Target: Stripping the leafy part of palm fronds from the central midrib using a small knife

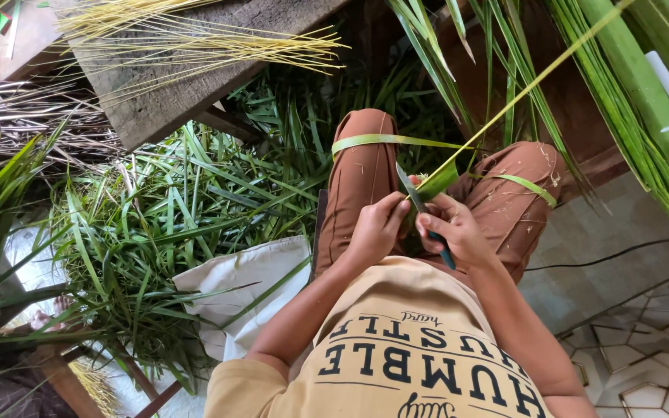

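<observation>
Over the lap, near the middle of the view, the right hand (458, 228) is closed around the handle of a small knife (421, 207), blade slanting up and to the left, handle end showing dark teal below the fist. The left hand (377, 228) is wrapped, fingers curled, around the base of a long green leaf strip (505, 104); thumb tip lies just beside the blade. The blade meets the strip where the two hands come together. From there the strip runs up and to the right, thinning to a yellow-green rib toward the far right corner. A peeled ribbon of leaf (385, 140) lies across the brown trousers (361, 178) on the left knee; a second ribbon hangs over the right knee. To the left, a heap of cut green leaves (164, 209) covers the ground beside a white sack (238, 282). Far left, a bundle of pale yellow ribs (187, 39) rests on a wooden plank (164, 101). More hanging green leaves (629, 101) fill the far right.
</observation>
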